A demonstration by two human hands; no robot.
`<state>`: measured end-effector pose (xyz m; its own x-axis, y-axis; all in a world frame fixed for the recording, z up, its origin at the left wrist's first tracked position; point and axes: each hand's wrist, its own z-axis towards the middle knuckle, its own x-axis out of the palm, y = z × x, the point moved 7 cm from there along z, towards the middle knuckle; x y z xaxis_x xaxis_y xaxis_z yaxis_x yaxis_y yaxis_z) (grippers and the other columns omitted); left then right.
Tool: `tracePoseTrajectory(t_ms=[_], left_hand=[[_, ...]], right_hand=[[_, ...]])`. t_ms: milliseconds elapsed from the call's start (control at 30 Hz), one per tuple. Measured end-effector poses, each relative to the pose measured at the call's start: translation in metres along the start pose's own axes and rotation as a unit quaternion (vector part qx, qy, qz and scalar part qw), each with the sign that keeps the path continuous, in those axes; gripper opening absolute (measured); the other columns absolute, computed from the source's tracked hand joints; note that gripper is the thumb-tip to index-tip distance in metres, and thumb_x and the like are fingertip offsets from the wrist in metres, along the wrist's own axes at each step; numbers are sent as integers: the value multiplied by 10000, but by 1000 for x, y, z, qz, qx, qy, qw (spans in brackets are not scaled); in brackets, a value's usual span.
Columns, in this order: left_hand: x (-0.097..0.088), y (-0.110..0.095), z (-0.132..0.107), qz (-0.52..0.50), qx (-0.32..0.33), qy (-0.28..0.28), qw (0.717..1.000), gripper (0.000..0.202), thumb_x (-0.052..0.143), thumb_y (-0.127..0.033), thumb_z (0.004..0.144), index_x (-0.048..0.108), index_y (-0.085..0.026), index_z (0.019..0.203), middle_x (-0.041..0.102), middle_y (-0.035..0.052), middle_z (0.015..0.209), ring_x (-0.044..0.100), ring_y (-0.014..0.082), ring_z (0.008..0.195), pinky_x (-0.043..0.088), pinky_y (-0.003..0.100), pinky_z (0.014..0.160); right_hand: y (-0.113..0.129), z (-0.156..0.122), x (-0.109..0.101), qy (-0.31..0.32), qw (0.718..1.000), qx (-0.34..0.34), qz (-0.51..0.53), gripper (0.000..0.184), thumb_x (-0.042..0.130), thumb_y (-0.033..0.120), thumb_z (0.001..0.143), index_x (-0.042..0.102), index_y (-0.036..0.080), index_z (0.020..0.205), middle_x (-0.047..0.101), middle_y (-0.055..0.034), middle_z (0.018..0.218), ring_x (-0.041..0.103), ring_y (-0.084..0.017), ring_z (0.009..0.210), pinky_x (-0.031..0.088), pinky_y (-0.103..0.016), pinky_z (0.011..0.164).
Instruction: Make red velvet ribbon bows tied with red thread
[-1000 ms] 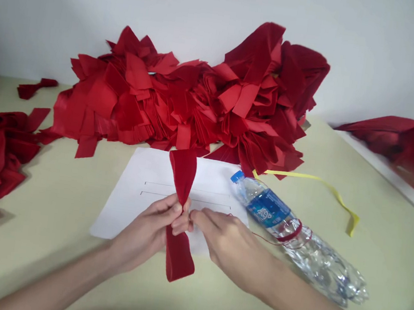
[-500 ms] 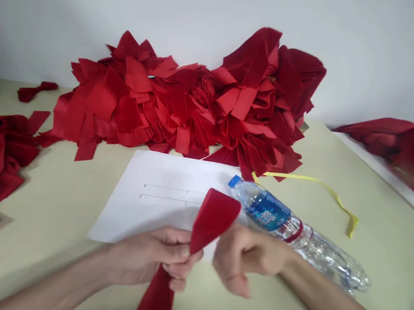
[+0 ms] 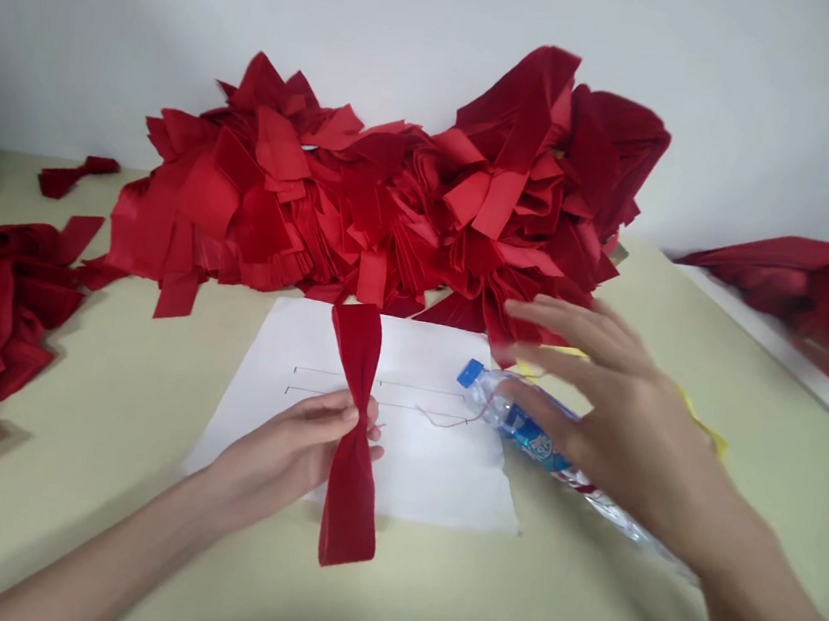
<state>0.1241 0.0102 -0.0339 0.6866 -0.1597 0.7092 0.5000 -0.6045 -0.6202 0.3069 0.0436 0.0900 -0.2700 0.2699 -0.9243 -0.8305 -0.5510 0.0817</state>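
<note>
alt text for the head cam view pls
Left hand pinches a red velvet ribbon at its middle over a white paper sheet; the open right hand hovers above a plastic water bottle, with red ribbon pieces heaped behind.

Matt velvet ribbon [image 3: 348,514], glossy plastic bottle [image 3: 486,392], smooth white paper [image 3: 432,469]

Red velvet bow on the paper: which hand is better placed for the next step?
Likely the left hand: it pinches the bow, while the right hand is raised over the water bottle.
</note>
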Motion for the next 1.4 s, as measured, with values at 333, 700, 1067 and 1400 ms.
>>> tracePoseTrajectory(t_ms=[333,700,1067,1400], left_hand=[[0,2,-2,20,-1,-6,1000,135,538,-230,863,636,-165,929,536,26,874,553,148,832,424,271,755],[-8,6,-1,71,0,-47,996,102,618,-271,809,591,-177,836,630,23,795,600,142,774,439,245,684],[-1,6,-4,125,-24,23,992,157,667,-290,755,598,-151,728,656,30,646,607,135,595,431,247,603],[12,29,-15,293,-131,86,943,100,699,-225,687,639,-148,714,608,-10,632,579,124,589,424,240,605]], right_hand=[[17,-4,27,64,996,-14,63,243,481,284,880,625,234,1068,402,-74,1376,365,-271,1276,277,-515,1047],[61,9,72,80,934,24,347,100,594,193,809,673,198,747,610,-34,966,511,-168,1014,396,-371,922],[59,3,89,262,782,68,561,157,638,268,774,665,165,890,629,-11,872,566,-123,862,454,-290,823],[97,5,56,276,878,-192,340,58,632,188,766,676,186,727,504,-27,1137,379,-176,1209,371,-318,991]])
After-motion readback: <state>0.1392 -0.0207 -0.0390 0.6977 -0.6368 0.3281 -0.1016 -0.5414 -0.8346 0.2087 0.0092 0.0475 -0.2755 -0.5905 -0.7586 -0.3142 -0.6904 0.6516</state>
